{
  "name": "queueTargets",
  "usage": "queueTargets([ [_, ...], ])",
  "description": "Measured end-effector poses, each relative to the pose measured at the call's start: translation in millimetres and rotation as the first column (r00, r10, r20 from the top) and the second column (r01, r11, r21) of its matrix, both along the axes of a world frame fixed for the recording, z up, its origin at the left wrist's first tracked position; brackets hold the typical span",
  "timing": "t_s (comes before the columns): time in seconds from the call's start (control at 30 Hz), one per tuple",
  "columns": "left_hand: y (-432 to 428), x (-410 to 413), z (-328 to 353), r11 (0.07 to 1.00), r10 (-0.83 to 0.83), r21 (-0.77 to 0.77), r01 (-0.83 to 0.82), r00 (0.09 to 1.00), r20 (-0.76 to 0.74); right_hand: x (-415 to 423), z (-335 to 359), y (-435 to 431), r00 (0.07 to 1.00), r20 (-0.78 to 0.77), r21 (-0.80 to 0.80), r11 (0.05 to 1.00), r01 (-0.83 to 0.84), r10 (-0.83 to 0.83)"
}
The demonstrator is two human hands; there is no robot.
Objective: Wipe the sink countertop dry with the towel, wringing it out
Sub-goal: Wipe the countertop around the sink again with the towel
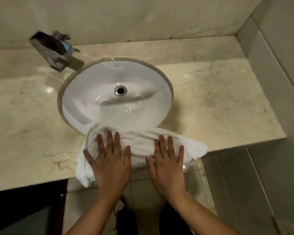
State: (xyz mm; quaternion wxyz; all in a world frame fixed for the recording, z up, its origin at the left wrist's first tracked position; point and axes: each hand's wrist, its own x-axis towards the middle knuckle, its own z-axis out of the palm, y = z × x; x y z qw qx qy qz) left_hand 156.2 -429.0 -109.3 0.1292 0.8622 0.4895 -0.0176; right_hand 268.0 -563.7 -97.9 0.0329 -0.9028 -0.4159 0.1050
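Two flat palms, left hand (pixel 110 164) and right hand (pixel 167 164), press towel (pixel 139 141); sink (pixel 85 102), faucet (pixel 49 50) beyond.

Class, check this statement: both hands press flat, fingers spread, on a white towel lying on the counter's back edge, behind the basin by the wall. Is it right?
Not quite. The head view shows the left hand and right hand flat on the white towel at the counter's front edge, nearest the person, partly overhanging it. The basin lies beyond the towel.
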Motion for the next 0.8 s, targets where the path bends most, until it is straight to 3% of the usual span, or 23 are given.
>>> queueTargets([
  [0.1, 35, -30, 0, 0.943, -0.314, 0.095, 0.318, 0.948, -0.054, -26, -5, 33, 0.937, -0.102, 0.024, 0.941, 0.338, -0.334],
  [0.2, 45, -26, -3, 0.863, -0.474, 0.152, 0.482, 0.876, -0.087, -23, -8, 49, 0.885, -0.054, 0.046, 0.885, 0.464, -0.461],
  [0.43, -5, 40, -2, 0.881, -0.451, 0.123, 0.457, 0.889, -0.071, 43, -19, 9, 0.87, -0.023, 0.047, 0.869, 0.492, -0.492],
  [0.6, -55, 112, -3, 0.884, -0.464, 0.055, 0.465, 0.886, -0.026, 129, -7, -47, 0.902, -0.102, 0.051, 0.904, 0.425, -0.419],
  [0.8, -96, 200, -3, 0.894, -0.446, 0.052, 0.444, 0.895, 0.029, 234, -8, -84, 0.962, 0.001, 0.021, 0.962, 0.273, -0.273],
])
